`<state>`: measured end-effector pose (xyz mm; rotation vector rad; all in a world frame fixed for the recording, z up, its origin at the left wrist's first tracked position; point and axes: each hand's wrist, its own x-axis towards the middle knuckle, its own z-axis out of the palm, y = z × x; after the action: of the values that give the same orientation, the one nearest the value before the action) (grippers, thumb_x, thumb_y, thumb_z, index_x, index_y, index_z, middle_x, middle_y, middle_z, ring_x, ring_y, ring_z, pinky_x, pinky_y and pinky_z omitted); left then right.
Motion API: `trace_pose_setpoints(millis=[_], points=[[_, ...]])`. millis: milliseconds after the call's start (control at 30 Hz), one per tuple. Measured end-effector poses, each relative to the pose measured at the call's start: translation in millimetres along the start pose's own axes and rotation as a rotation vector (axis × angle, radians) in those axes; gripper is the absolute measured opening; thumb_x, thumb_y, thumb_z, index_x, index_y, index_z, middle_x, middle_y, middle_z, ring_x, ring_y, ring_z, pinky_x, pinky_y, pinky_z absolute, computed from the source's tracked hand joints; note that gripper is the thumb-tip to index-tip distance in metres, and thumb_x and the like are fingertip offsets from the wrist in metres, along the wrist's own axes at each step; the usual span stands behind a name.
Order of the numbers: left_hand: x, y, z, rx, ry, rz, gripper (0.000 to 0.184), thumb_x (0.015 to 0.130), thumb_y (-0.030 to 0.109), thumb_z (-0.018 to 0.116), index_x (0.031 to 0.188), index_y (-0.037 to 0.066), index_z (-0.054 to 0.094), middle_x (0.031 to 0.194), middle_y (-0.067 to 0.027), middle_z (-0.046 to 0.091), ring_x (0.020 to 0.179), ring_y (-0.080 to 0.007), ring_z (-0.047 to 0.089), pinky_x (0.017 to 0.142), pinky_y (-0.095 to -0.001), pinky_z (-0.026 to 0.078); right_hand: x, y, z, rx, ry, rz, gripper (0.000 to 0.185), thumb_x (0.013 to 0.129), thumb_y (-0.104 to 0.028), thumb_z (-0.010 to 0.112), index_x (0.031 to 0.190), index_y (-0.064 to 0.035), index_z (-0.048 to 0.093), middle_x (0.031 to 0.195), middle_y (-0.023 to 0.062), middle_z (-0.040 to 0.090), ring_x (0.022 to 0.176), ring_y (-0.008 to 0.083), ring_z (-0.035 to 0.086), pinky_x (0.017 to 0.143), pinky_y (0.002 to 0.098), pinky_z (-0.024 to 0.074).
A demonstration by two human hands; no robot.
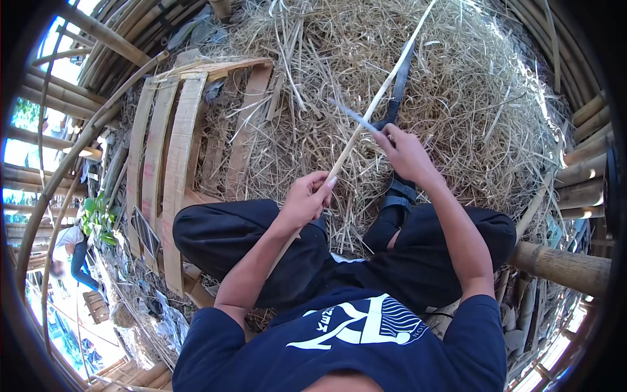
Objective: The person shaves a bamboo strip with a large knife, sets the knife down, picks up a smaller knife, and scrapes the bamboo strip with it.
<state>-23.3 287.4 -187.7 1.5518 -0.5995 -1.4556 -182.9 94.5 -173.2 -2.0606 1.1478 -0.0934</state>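
Observation:
My left hand (307, 201) is closed around a long pale bamboo strip (366, 117), which runs from my lap up to the top of the view. To the right of the strip, my right hand (400, 149) grips a knife (356, 116), its narrow blade pointing up and left across the strip. Behind the strip and knife lies a long dark object (401, 81) on the shavings, partly covered by my right hand. The knife's handle is mostly hidden in my fingers.
Bamboo shavings (464, 98) cover the ground ahead. A slatted wooden pallet (183, 130) lies at the left. A thick bamboo pole (562, 264) juts in at the right, and bamboo railings surround the space. Beyond the left railing is another person (68, 245).

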Motion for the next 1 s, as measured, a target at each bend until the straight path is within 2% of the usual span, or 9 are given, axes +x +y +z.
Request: trace_pose_setpoints(millis=[133,233,267,367,500,567,733,833,1000], points=[[2.7,-4.0,1.7,-0.031,0.012,0.034,0.029,0.097,0.02,0.052,0.117,0.0,0.056,0.064,0.0022,0.05,0.038,-0.0008,0.039,0.036,-0.0158,0.03,-17.2,-8.2,16.2,0.011,-0.074,-0.143,0.048,0.093,-0.047,0.052,0.091,0.001,0.059,0.069,0.0188,0.06,0.063,0.0344,0.057,0.061,0.0431,0.044],[-0.5,-0.6,11.4,-0.002,0.045,0.153,0.027,0.097,0.019,0.054,0.117,0.002,0.058,0.062,0.0033,0.049,0.04,-0.0001,0.036,0.036,-0.0167,0.027,-18.9,-11.0,34.0,0.212,-0.098,-0.116,0.054,0.085,-0.052,0.062,0.082,0.0019,0.061,0.064,0.0109,0.057,0.057,0.0193,0.051,0.056,0.0353,0.0404],[-1.3,-1.3,12.9,-0.002,0.045,0.157,0.027,0.097,0.019,0.054,0.117,0.002,0.058,0.062,0.0033,0.049,0.04,-0.0001,0.036,0.036,-0.0167,0.027,-18.0,-10.9,39.0,0.209,-0.095,-0.118,0.054,0.085,-0.052,0.062,0.082,0.0019,0.061,0.064,0.0109,0.057,0.057,0.0193,0.051,0.056,0.0353,0.0404],[-3.3,1.5,14.1,-0.004,0.061,0.211,0.027,0.097,0.019,0.054,0.118,0.003,0.059,0.062,0.0033,0.049,0.04,-0.0002,0.037,0.036,-0.0173,0.028,-17.0,-15.5,47.8,0.465,-0.116,-0.028,0.044,0.086,-0.041,0.067,0.089,0.0022,0.064,0.061,0.0029,0.054,0.054,0.01,0.045,0.052,0.0294,0.0367],[-5.0,5.9,12.1,-0.085,-0.004,0.121,0.028,0.097,0.019,0.054,0.12,0.004,0.057,0.064,0.0026,0.05,0.041,-0.0003,0.037,0.036,-0.0174,0.028,-19.0,-27.0,51.8,0.713,-0.202,0.028,0.033,0.087,-0.034,0.068,0.086,-0.0007,0.064,0.056,-0.001,0.05,0.048,0.0074,0.041,0.045,0.0271,0.0317],[-4.6,5.2,11.6,-0.06,-0.056,0.061,0.033,0.098,0.023,0.052,0.125,0.004,0.053,0.069,0.0009,0.054,0.041,-0.0012,0.04,0.037,-0.0172,0.031,-22.6,-33.8,50.0,0.895,-0.287,0.219,0.024,0.088,-0.026,0.067,0.083,-0.0034,0.062,0.052,-0.0044,0.044,0.042,0.0055,0.037,0.039,0.0251,0.0255],[-0.1,-4.4,6.6,-0.018,-0.175,0.052,0.045,0.097,0.027,0.053,0.13,-0.001,0.043,0.074,-0.0035,0.059,0.042,-0.0056,0.048,0.04,-0.0188,0.038,-8.6,-17.5,53.3,1.026,-0.243,0.264,0.022,0.09,-0.022,0.065,0.08,-0.0053,0.054,0.055,-0.0056,0.039,0.04,0.0048,0.032,0.037,0.025,0.0231],[-7.1,0.2,7.5,-0.024,-0.256,-0.034,0.034,0.097,0.03,0.052,0.116,0.001,0.049,0.07,-0.0043,0.059,0.041,-0.008,0.051,0.039,-0.0197,0.04,0.5,-9.6,42.5,1.096,-0.146,0.285,0.02,0.09,-0.021,0.065,0.08,-0.0083,0.052,0.055,-0.009,0.037,0.04,0.0019,0.031,0.037,0.0208,0.0226],[-11.0,8.2,8.3,-0.015,-0.315,-0.083,0.034,0.1,0.032,0.046,0.109,0.0,0.049,0.066,-0.0025,0.055,0.039,-0.006,0.047,0.037,-0.0186,0.038,2.2,-10.8,31.9,1.079,-0.111,0.282,0.022,0.089,-0.022,0.066,0.079,-0.0087,0.052,0.055,-0.0094,0.037,0.039,0.0014,0.031,0.037,0.0206,0.0235]])
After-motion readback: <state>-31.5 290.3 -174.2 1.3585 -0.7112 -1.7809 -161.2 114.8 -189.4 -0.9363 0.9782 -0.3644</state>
